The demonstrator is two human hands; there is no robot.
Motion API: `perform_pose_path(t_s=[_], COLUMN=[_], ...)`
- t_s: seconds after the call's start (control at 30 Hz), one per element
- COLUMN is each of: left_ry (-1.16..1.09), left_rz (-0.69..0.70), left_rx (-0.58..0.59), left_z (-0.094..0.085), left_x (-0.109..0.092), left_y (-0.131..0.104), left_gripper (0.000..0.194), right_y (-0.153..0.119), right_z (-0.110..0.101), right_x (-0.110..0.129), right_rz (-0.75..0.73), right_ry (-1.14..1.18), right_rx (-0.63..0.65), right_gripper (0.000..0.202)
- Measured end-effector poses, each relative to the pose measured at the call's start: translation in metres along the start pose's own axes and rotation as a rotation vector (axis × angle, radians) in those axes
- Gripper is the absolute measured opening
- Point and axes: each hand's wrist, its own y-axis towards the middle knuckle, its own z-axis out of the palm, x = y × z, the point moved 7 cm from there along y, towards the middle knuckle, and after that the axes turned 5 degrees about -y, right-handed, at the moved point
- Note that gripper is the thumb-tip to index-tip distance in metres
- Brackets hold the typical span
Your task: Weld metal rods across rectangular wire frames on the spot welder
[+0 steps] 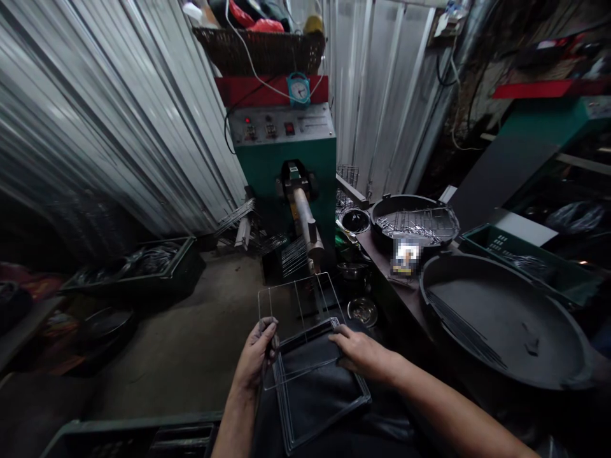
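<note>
Between my two hands is a rectangular wire rack (296, 299) with a few cross wires, its far end at the tip of the welding machine's arm (309, 229). My left hand (261, 350) pinches the rack's left side wire, thumb on top. On its right side my right hand (351, 346) has its fingers closed round the wire. Below the rack, a stack of rectangular wire frames (286, 416) lies over my dark-clothed lap. The contact between the rack and the machine's tip is too small to make out.
The green machine (286, 152) stands ahead, with a clock (298, 88) on its front. Round black trays (548, 318) with metal rods stand on a bench at right. Green crates (184, 261) sit on the floor at left and at the lower left edge.
</note>
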Motion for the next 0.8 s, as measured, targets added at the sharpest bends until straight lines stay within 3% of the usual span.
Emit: perform_pose_path(t_s=[0.8], left_ry=[-0.010], left_rz=[-0.031], left_rx=[0.010], left_z=[0.0019], left_x=[0.0084], left_y=[0.0040], left_gripper=[0.034], right_y=[0.0038], right_z=[0.0042], right_x=[-0.0065], right_rz=[-0.017], right_ry=[-0.214], right_rx=[-0.008], right_gripper=[0.049])
